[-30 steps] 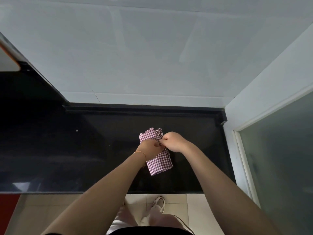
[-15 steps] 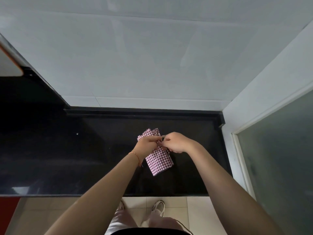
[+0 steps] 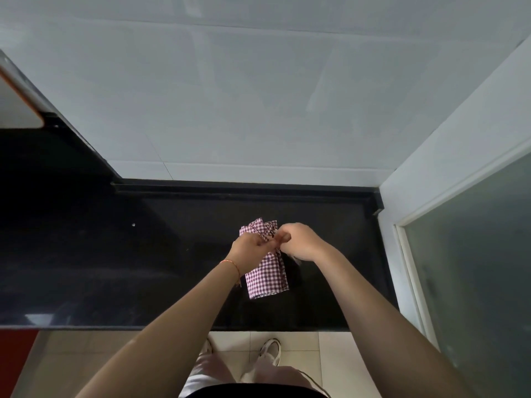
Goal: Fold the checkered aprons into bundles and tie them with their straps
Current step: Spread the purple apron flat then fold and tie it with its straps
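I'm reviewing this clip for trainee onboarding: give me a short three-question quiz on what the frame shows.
1. True or false: the folded purple-and-white checkered apron bundle rests on the glossy black countertop.
2. Which wrist wears the thin orange string bracelet? A) left B) right
3. Fill in: the left hand and the right hand meet over the bundle's ____ half, far or near.

Key: 1 true; 2 A; 3 far.
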Tool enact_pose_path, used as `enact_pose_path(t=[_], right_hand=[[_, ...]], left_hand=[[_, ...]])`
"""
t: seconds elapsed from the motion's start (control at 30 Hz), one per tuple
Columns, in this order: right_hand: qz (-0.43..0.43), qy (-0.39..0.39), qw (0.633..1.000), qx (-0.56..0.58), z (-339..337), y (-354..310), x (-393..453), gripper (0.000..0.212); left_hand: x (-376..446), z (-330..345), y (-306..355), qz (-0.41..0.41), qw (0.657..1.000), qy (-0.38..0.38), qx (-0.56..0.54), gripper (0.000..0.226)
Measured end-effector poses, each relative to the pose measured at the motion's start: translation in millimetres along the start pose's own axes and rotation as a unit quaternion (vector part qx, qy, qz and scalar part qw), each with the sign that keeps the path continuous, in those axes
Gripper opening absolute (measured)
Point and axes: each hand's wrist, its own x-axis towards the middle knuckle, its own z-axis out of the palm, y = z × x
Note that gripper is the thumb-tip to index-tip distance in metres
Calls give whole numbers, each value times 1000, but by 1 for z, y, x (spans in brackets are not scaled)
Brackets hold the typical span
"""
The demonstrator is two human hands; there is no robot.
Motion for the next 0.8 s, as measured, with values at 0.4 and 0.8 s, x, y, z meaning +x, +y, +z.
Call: enact_pose_path(t=[0.4, 0.8], right_hand=[[62, -62, 996, 4, 0, 7, -9, 21], [16, 154, 987, -31, 40, 0, -3, 16]], left_hand=[[5, 1, -2, -13, 999, 39, 26, 23], [1, -3, 0, 0, 999, 43, 32, 24]])
